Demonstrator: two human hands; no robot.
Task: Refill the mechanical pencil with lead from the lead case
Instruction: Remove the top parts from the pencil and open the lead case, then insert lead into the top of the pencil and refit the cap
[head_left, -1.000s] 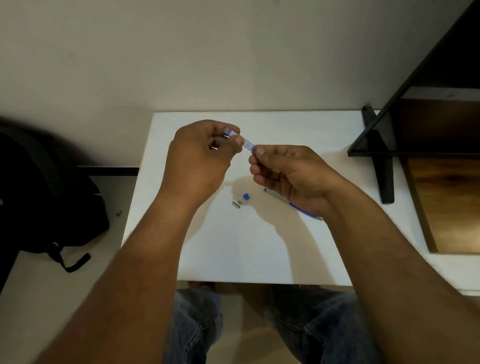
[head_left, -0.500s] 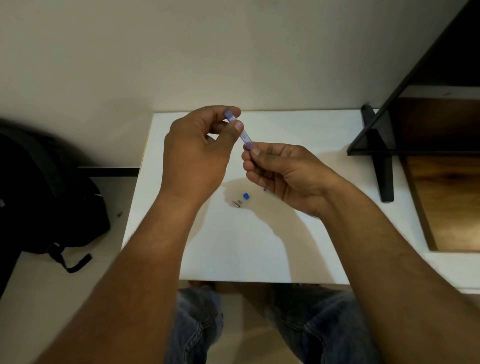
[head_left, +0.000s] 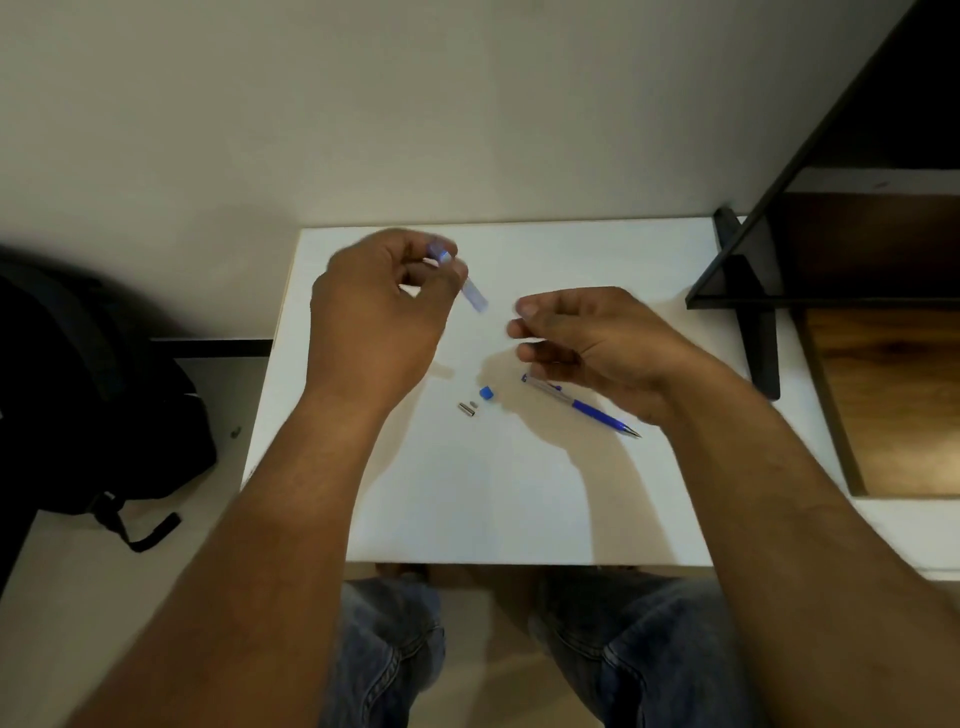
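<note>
Fingers (head_left: 410, 244) of the left hand (head_left: 374, 322) pinch the lead case (head_left: 475, 297), tipped down toward the right hand (head_left: 597, 338). Its fingers (head_left: 525, 310) curl in, but a thin lead there is too small to see. Tip slowly so one lead slides out. The pencil (head_left: 582, 408) lies on the table (head_left: 519, 493), just under the right hand, not held

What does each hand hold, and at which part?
The left hand pinches the lead case near its upper end. The right hand has curled fingers; whether they pinch a lead cannot be told.
</note>
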